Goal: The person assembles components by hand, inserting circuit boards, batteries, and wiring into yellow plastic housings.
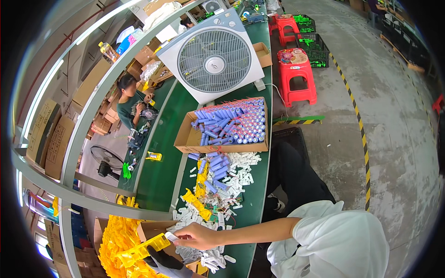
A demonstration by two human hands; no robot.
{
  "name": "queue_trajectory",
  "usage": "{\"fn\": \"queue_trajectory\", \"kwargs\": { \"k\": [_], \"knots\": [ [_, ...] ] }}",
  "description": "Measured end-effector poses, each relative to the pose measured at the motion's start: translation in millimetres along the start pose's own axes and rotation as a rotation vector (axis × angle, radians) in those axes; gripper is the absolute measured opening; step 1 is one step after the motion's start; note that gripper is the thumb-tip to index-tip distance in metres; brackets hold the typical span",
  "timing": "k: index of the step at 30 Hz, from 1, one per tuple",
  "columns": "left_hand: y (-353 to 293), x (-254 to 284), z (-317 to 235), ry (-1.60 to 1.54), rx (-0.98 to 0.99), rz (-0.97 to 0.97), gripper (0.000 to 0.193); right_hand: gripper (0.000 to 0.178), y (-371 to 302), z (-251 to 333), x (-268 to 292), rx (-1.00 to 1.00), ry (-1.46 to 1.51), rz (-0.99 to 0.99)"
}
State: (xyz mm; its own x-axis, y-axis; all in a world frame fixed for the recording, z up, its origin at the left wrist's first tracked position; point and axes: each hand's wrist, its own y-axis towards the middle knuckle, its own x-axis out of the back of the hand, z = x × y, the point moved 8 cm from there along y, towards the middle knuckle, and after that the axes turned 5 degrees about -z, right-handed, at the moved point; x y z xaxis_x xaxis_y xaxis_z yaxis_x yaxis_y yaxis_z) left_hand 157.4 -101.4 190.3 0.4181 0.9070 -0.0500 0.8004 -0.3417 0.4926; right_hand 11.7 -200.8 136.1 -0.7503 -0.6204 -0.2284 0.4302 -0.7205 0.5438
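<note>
My right hand point(197, 236) is bare and reaches across the green table edge, its fingertips pinching a small white plastic piece point(171, 236). My left hand point(166, 265), in a dark and grey glove, is just below it and grips a yellow plastic holder point(143, 249). The white piece sits right at the holder's end. Both hands hover over a cardboard box point(153, 228) beside a heap of white pieces point(204, 255).
A carton of purple cylindrical cells point(232, 124) lies on the green table point(162, 176), with loose cells, white tabs and yellow parts point(218, 176) spilled beside it. A pile of yellow holders point(113, 241), a white box fan point(214, 54), red stools point(296, 69) and a seated co-worker point(127, 99) are around.
</note>
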Motion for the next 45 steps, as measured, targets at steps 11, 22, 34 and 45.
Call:
{"fn": "queue_trajectory", "kwargs": {
  "k": [11,22,34,45],
  "knots": [
    [-28.5,-41.5,-6.5,-0.138,0.073,0.34,0.032,0.018,-1.5,3.4,28.1,0.086,-0.281,-0.099],
    [-50.0,-70.5,-6.5,-0.31,0.123,0.59,0.032,0.026,-13.6,9.0,60.6,-0.1,-0.055,-0.159],
    [-53.7,-37.5,22.4,-0.234,0.026,0.027,0.069,0.022,-21.3,0.5,69.8,-0.171,-0.444,0.181],
    [-13.8,-15.4,8.6,-0.062,-0.016,-0.084,0.058,0.037,-48.3,-10.7,79.7,-0.56,0.347,0.153]
  ]
}}
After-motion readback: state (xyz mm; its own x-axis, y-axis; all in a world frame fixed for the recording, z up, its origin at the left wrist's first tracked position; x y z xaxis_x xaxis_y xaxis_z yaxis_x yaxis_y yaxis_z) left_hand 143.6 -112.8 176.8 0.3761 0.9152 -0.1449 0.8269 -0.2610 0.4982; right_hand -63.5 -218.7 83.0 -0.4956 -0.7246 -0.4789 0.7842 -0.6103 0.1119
